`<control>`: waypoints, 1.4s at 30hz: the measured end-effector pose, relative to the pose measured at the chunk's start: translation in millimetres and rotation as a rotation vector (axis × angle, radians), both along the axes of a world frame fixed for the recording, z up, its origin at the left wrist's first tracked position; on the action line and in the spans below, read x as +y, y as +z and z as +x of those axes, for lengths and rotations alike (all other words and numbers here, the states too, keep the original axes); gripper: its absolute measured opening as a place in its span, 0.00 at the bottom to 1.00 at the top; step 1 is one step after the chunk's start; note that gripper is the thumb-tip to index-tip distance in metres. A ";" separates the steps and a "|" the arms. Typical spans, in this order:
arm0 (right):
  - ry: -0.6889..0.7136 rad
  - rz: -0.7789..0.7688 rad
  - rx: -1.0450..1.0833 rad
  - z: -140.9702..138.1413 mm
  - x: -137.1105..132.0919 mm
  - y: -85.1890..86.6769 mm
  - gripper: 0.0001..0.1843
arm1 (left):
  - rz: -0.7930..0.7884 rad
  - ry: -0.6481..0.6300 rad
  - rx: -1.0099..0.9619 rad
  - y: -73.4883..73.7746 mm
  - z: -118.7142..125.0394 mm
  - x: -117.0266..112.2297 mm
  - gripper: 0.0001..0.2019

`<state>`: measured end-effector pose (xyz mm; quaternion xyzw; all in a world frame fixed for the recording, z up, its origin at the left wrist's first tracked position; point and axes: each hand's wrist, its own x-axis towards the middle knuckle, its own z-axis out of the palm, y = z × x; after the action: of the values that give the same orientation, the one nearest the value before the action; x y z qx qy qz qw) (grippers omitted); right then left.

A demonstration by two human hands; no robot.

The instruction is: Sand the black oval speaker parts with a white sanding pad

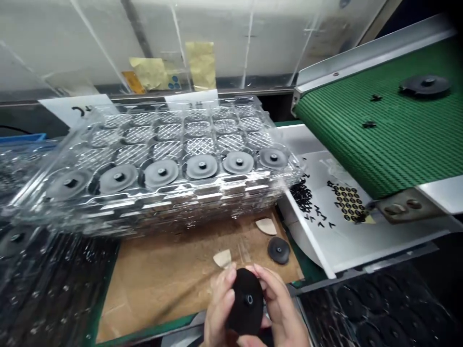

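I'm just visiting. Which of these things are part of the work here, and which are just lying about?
Part of the work: left hand, right hand, black disc held between them, grey discs in the clear tray.

Just lying about: beige scraps, yellow notes.

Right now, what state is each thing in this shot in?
left hand, gripping the black disc's left edge
right hand, gripping the black disc's right edge
black disc, held tilted up between both hands
second black disc, lying flat on cardboard
clear plastic trays, stacked
grey discs, seated in the top tray's front row
green conveyor belt, carrying a dark disc; motion cannot be told
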<state>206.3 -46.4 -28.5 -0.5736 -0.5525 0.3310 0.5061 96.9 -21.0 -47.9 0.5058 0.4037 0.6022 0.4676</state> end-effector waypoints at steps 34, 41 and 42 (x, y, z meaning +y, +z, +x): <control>0.287 0.353 -0.326 -57.6 26.7 6.9 0.20 | -0.536 -0.017 -0.567 30.6 -111.6 20.9 0.32; 0.452 0.498 -0.624 -54.2 54.0 17.0 0.28 | -0.498 -0.198 -0.617 27.3 -108.3 19.8 0.32; 0.465 0.510 -0.635 -54.0 52.7 14.6 0.27 | -0.515 -0.196 -0.616 28.7 -107.6 19.6 0.32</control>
<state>152.3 6.3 -13.9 -0.3646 -0.8577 0.0973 0.3494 -10.7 -1.4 -19.2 0.2043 0.3321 0.5573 0.7330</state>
